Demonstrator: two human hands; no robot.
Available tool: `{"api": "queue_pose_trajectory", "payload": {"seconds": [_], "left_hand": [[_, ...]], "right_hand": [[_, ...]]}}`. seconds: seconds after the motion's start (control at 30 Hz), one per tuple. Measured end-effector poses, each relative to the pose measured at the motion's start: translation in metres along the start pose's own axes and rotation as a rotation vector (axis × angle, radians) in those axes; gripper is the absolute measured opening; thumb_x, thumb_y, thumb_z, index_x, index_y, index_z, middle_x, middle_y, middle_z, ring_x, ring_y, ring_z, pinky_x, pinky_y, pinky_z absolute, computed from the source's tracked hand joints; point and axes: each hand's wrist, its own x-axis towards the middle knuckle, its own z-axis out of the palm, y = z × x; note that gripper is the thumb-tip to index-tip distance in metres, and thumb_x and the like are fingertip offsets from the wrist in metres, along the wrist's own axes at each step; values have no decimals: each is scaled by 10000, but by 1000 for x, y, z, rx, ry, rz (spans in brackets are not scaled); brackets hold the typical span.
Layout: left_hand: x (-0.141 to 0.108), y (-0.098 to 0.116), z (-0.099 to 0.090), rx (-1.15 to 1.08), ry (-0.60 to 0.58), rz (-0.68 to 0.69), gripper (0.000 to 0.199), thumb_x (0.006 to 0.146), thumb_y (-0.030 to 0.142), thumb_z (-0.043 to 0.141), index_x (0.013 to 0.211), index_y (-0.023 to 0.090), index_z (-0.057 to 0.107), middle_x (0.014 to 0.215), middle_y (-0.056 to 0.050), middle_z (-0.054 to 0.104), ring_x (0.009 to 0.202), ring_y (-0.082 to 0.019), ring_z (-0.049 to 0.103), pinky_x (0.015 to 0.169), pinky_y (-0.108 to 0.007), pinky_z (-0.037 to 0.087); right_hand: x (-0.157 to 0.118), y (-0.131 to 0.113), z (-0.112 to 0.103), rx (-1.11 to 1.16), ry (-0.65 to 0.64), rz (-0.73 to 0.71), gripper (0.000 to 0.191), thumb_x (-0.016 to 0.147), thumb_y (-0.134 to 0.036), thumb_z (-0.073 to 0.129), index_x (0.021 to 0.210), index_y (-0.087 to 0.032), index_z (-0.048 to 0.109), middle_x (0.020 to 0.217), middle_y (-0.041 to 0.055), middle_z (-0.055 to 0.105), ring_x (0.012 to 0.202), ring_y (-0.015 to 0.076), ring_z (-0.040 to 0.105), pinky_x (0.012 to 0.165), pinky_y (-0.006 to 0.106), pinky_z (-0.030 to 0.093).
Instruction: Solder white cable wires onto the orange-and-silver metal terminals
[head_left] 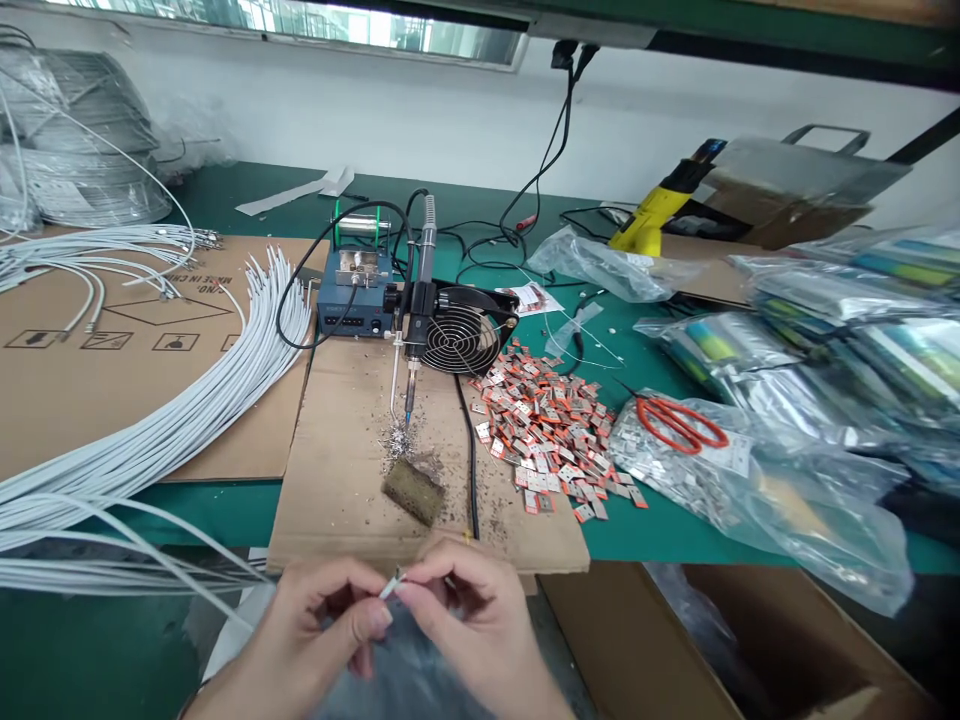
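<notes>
Low in the middle of the head view, my left hand (pixel 322 625) pinches a white cable (pixel 388 588) close to its end. The fingertips of my right hand (pixel 469 610) are closed on the tip of the same cable, where small wire ends show. Both hands are just in front of the cardboard sheet's near edge. Beyond them lies a brown sponge (pixel 414 491), with a soldering iron (pixel 411 385) held tip down in a stand above it. A large bundle of white cables (pixel 202 400) spreads over the left side.
A blue soldering station (pixel 356 300) and a black fan (pixel 459 338) stand behind. Many small orange-and-silver parts (pixel 547 420) are heaped right of centre, beside red-handled scissors (pixel 679 423). Farther right are plastic bags (pixel 817 380), a yellow heat gun (pixel 652 215) and, below, an open cardboard box (pixel 637 640).
</notes>
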Motion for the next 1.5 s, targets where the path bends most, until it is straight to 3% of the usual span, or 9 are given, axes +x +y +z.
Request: {"api": "queue_pose_trajectory", "payload": {"seconds": [0.17, 0.33, 0.47, 0.63, 0.77, 0.83, 0.93, 1.37, 1.5], "left_hand": [[-6, 15, -11, -18, 386, 23, 253, 698, 412, 706, 692, 161, 668, 470, 14, 585, 395, -99, 535, 438, -172, 434], [-10, 17, -13, -128, 466, -7, 346, 643, 491, 731, 665, 156, 645, 485, 22, 580, 380, -89, 517, 425, -175, 420], [-14, 17, -13, -156, 478, -11, 349, 630, 499, 742, 649, 162, 655, 493, 25, 579, 381, -75, 521, 441, -161, 408], [-17, 23, -15, -215, 474, -17, 332, 604, 484, 766, 635, 169, 666, 493, 37, 561, 357, -67, 514, 436, -158, 398], [-20, 24, -16, -234, 483, -28, 334, 597, 493, 767, 636, 175, 673, 501, 33, 561, 350, -66, 510, 432, -158, 396], [-20, 25, -15, -244, 488, -25, 332, 600, 495, 765, 629, 177, 673, 504, 31, 560, 348, -68, 510, 433, -161, 399], [-21, 24, -15, -255, 500, -22, 319, 598, 486, 769, 628, 182, 676, 503, 30, 562, 348, -72, 512, 433, -165, 402], [-20, 20, -15, -268, 519, -28, 331, 599, 487, 765, 628, 172, 670, 506, 32, 559, 356, -76, 511, 431, -172, 396], [-18, 21, -16, -268, 510, -25, 347, 601, 497, 759, 629, 165, 665, 496, 29, 559, 351, -76, 503, 432, -172, 392]], "right_hand": [[30, -5, -30, -691, -10, -118, 117, 863, -292, 567, 880, -178, 589, 809, 62, 566, 804, 239, 490, 701, 357, 386], [51, 4, -26, -1100, -114, -144, 262, 806, -388, 636, 891, -150, 565, 894, 114, 533, 846, 292, 439, 704, 406, 392], [53, 3, -20, -1051, -133, -156, 199, 782, -299, 677, 823, -170, 531, 860, 80, 527, 820, 268, 433, 684, 373, 361], [47, 1, -20, -739, -96, -127, 198, 772, -144, 664, 894, -211, 524, 811, 2, 572, 791, 213, 490, 722, 350, 321], [55, -2, -24, -641, 109, -261, 108, 806, -192, 629, 902, -227, 596, 772, -7, 631, 747, 202, 524, 712, 348, 321], [62, -6, -25, -677, 237, -361, 10, 817, -208, 610, 810, -208, 603, 734, 4, 648, 718, 201, 522, 699, 352, 313], [71, -9, -24, -789, 328, -422, 28, 806, -189, 610, 779, -198, 609, 712, 5, 662, 711, 207, 519, 726, 379, 279], [67, -9, -17, -913, 208, -275, 59, 802, -207, 575, 760, -225, 613, 718, -24, 655, 757, 226, 498, 748, 386, 219], [69, -6, -22, -818, 232, -221, 78, 799, -254, 564, 743, -216, 603, 701, -11, 640, 718, 211, 518, 737, 372, 250]]}}
